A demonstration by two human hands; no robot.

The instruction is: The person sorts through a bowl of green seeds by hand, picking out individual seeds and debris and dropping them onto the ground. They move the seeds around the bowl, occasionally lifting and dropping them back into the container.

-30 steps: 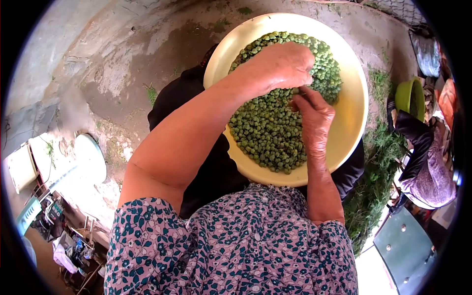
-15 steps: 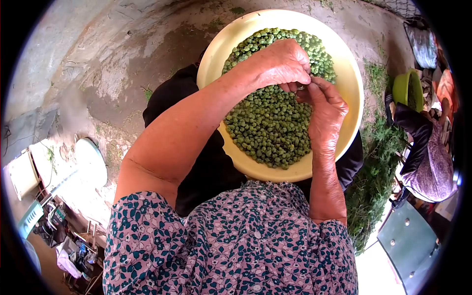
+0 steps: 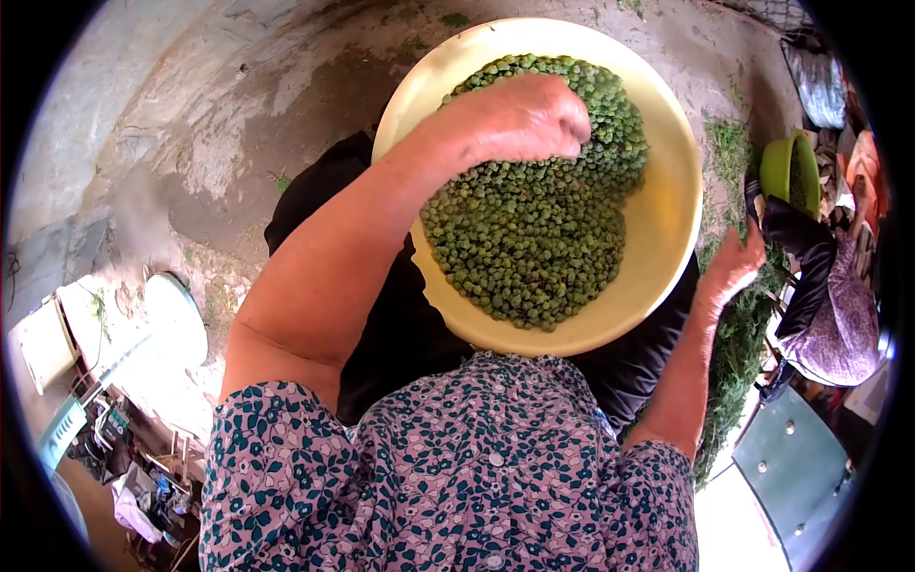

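Observation:
A pale yellow basin [image 3: 672,243] rests on my lap, holding a wide heap of small round green pods or buds [image 3: 524,238]. My left hand [image 3: 538,116] hangs over the heap, back of the hand upward. Its fingers are curled, and whatever they hold, if anything, is hidden beneath. Beyond the basin's right side, my right hand [image 3: 734,265] is out over a pile of cut green plants [image 3: 729,391]. Thumb and fingers look apart there, slightly blurred, with nothing visible between them.
Another person in a purple patterned garment [image 3: 839,329] sits at the far right, beside a lime green tub [image 3: 789,172]. A teal panel [image 3: 793,467] lies at lower right. On the left are a pale wall [image 3: 124,114] and a round whitish object [image 3: 176,319].
My hands met above the basin earlier; they are now apart. The right hand has swung outward past the rim and loosened. The left has shifted slightly left and stays over the heap.

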